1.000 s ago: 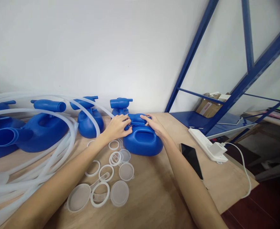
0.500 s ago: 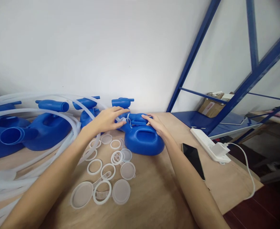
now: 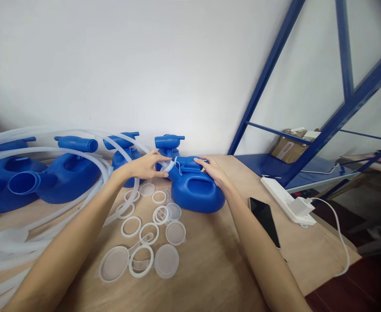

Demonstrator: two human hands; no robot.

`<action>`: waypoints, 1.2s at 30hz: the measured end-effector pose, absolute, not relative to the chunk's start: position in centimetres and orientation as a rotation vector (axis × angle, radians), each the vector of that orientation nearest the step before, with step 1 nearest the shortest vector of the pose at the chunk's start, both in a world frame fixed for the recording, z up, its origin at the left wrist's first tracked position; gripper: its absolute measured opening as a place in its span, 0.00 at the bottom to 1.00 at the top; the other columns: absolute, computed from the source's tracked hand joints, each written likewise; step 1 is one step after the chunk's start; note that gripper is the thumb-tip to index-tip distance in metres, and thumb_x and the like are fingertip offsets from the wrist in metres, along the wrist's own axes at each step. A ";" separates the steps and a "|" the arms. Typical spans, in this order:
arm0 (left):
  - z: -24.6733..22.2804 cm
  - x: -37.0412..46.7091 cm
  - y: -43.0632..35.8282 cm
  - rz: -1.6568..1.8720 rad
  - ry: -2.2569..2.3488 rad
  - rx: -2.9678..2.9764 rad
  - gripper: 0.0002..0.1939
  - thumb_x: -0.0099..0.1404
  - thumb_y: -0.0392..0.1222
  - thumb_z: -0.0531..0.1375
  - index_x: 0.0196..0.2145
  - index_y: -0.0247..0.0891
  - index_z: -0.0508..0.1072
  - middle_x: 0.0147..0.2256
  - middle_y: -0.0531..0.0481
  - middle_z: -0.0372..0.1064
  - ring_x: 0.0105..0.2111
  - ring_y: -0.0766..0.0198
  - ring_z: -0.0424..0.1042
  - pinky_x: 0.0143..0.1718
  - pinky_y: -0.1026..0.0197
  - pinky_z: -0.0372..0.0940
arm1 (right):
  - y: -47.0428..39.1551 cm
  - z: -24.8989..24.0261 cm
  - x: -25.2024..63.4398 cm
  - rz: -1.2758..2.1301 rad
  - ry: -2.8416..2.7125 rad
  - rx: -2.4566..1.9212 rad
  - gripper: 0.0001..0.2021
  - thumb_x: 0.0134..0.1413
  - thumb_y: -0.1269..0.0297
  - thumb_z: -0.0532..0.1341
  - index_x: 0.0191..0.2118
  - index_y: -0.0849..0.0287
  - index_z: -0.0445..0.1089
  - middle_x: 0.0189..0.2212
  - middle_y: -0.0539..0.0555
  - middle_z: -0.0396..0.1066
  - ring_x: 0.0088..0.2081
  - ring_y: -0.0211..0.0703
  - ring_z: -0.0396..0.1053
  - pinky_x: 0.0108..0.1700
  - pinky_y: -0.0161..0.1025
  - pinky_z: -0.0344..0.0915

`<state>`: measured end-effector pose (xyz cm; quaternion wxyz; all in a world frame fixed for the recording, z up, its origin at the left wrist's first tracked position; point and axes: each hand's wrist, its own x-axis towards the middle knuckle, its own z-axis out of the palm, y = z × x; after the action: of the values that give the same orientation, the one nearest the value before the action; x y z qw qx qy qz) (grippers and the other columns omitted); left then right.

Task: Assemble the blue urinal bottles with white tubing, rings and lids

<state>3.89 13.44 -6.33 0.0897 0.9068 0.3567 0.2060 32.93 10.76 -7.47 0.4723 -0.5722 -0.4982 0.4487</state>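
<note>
A blue plastic urinal bottle (image 3: 197,201) lies on the table before me, its neck pointing left. My left hand (image 3: 147,166) is at the bottle's mouth, thumb and fingers around the white translucent lid (image 3: 171,166) there. A thin strap loops from this lid over the neck. My right hand (image 3: 212,170) grips the bottle's upper right side, thumb on a blue spout piece (image 3: 190,162) lying on top. Its other fingers are partly hidden behind. Nearer me lie several white rings (image 3: 131,226) and translucent lids (image 3: 167,261).
More blue bottles (image 3: 70,180) and blue spout pieces (image 3: 76,143) stand to the left and behind. Coils of translucent tubing (image 3: 96,197) cover the left side. At right are a phone (image 3: 264,220), a power strip (image 3: 279,195) with a plugged charger, and a blue metal rack (image 3: 265,82).
My left hand has closed in on the lid at the bottle's mouth, its fingers lower and nearer the thumb. My right hand stays on the bottle. The view has shifted slightly.
</note>
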 end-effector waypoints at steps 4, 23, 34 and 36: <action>-6.5 4.1 13.9 0.637 1.042 2.669 0.34 0.64 0.66 0.64 0.59 0.41 0.77 0.52 0.40 0.78 0.51 0.47 0.75 0.54 0.54 0.68 | 10.9 -7.6 33.1 1.068 -1.253 -1.420 0.16 0.62 0.57 0.69 0.51 0.62 0.75 0.18 0.45 0.69 0.20 0.36 0.66 0.22 0.30 0.64; -6.4 5.1 12.7 0.459 1.111 2.736 0.42 0.71 0.68 0.56 0.68 0.31 0.65 0.59 0.32 0.71 0.60 0.43 0.68 0.63 0.47 0.62 | 11.2 -7.8 33.1 1.047 -1.284 -1.392 0.14 0.61 0.57 0.69 0.47 0.60 0.76 0.20 0.45 0.70 0.21 0.35 0.66 0.23 0.31 0.64; -7.0 4.7 13.3 0.632 0.889 2.759 0.36 0.71 0.64 0.60 0.63 0.33 0.71 0.57 0.34 0.73 0.60 0.45 0.67 0.64 0.45 0.62 | 11.2 -7.9 33.2 1.070 -1.266 -1.349 0.16 0.58 0.57 0.70 0.48 0.60 0.75 0.21 0.46 0.71 0.20 0.34 0.65 0.22 0.31 0.62; -7.1 4.8 13.3 0.624 0.890 2.786 0.35 0.72 0.63 0.59 0.64 0.34 0.71 0.58 0.35 0.73 0.61 0.45 0.67 0.65 0.44 0.61 | 11.3 -8.0 33.2 1.067 -1.250 -1.340 0.16 0.57 0.57 0.71 0.48 0.60 0.75 0.21 0.46 0.71 0.20 0.35 0.65 0.22 0.31 0.63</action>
<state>4.82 13.26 -7.07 0.0755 0.9290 0.2967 0.2080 33.19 11.29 -7.95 0.4887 -0.5513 -0.5144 0.4389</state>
